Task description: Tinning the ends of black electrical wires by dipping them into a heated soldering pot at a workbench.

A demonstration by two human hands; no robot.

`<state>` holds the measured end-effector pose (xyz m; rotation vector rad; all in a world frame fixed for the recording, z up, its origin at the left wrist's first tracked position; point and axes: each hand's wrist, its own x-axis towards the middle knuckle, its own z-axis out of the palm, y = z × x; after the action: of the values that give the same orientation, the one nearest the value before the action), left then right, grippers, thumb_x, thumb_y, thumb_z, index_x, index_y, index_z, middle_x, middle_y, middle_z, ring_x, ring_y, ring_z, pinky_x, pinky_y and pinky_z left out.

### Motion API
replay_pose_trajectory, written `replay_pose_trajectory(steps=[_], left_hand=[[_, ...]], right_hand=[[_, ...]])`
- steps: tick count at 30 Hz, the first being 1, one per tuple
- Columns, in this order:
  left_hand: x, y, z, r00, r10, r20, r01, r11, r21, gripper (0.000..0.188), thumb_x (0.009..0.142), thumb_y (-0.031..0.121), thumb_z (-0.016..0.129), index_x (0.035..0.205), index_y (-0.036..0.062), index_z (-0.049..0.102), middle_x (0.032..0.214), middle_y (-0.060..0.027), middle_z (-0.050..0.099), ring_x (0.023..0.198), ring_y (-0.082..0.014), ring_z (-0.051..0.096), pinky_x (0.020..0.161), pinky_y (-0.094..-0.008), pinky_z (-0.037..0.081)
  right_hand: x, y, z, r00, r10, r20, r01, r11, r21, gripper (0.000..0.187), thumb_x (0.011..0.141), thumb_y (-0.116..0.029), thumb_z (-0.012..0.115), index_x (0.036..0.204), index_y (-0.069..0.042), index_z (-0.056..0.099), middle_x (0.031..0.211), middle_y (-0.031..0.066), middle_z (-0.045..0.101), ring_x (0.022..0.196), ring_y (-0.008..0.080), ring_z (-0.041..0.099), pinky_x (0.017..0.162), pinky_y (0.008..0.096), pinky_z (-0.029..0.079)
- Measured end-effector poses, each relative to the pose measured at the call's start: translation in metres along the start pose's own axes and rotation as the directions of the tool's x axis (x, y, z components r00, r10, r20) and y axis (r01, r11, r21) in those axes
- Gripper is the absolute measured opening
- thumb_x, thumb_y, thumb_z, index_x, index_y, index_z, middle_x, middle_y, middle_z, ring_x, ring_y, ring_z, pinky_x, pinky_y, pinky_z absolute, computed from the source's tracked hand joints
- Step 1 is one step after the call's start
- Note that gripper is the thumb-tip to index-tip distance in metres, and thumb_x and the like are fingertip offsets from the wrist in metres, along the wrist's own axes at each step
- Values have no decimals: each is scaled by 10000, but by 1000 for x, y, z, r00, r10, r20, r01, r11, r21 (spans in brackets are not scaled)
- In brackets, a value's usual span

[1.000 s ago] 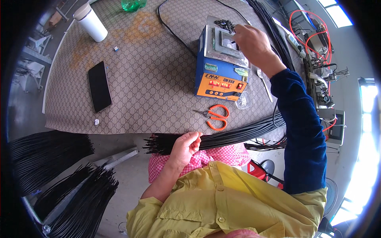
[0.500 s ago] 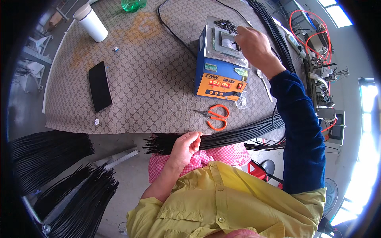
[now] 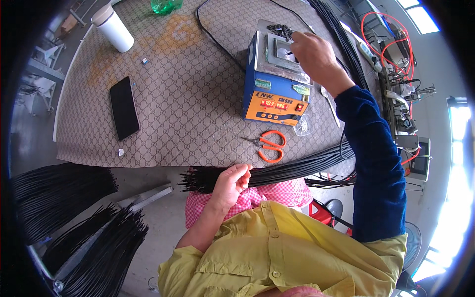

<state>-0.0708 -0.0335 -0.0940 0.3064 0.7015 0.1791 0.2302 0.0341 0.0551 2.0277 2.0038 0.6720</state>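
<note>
My right hand (image 3: 319, 57) is pinched above the solder pot (image 3: 269, 91), a blue box with an orange front panel and lit red digits. From its fingertips a thin dark tip, which looks like a black cable end (image 3: 291, 53), points down into the square silvery well (image 3: 284, 49). The rest of that piece is hidden by the hand. Close to my body, my left hand (image 3: 231, 185) is closed with curled fingers over a bundle of black cables (image 3: 292, 168) lying across my lap. What its fingers hold, if anything, is hidden.
Orange-handled cutters (image 3: 271, 147) lie before the pot, beside a small clear dish (image 3: 303, 125). A spoon (image 3: 330, 106) lies right of it. Leftward are a phone (image 3: 124, 108) and a white tumbler (image 3: 114, 28). More black cables (image 3: 64, 193) hang at lower left.
My right hand has shifted very slightly left over the pot, with the dark tip moving along with it. My left hand has stayed in place.
</note>
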Motion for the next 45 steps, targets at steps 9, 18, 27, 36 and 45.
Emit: replay_pose_trajectory(steps=[9, 18, 27, 36, 45], left_hand=[[-12, 2, 9, 998, -16, 56, 14, 999, 45, 173, 853, 157, 500, 901, -1, 554, 687, -2, 510, 578, -73, 459, 522, -203, 367], [-9, 35, 53, 968, 184, 169, -211, 964, 159, 188, 861, 176, 498, 925, 3, 539, 717, -12, 531, 611, -76, 486, 550, -195, 391], [-4, 59, 110, 926, 307, 219, -321, 947, 31, 282, 879, 258, 475, 974, 5, 556, 772, -42, 559, 654, -104, 516, 614, -225, 437], [2, 55, 120, 914, 278, 297, -264, 961, -86, 282, 879, 295, 475, 935, 29, 552, 734, -28, 558, 629, -97, 521, 622, -226, 451], [-1, 54, 121, 919, 276, 281, -275, 961, -44, 244, 875, 275, 485, 887, 38, 541, 722, -21, 553, 625, -98, 524, 612, -223, 450]], right_hand=[[-45, 5, -20, 937, 349, -33, -243, 715, 656, 128, 708, -133, 614, 780, -29, 631, 705, 83, 577, 641, 205, 577, 600, 291, 454], [-104, -54, -37, 795, 457, 399, -278, -310, 909, 127, 751, -60, 640, 843, 22, 608, 748, 27, 610, 678, 55, 540, 606, 189, 440], [-127, -84, -37, 799, 400, 448, -122, -623, 773, 69, 746, -36, 641, 802, -29, 602, 743, -19, 581, 638, 31, 491, 578, 157, 394], [-132, -95, -40, 837, 365, 408, -112, -615, 780, 78, 742, 19, 625, 792, -17, 576, 777, 31, 601, 729, 76, 555, 682, 202, 461], [-134, -100, -32, 838, 372, 398, -84, -634, 769, 65, 743, 23, 620, 780, -17, 584, 778, 18, 596, 732, 72, 548, 694, 211, 460]])
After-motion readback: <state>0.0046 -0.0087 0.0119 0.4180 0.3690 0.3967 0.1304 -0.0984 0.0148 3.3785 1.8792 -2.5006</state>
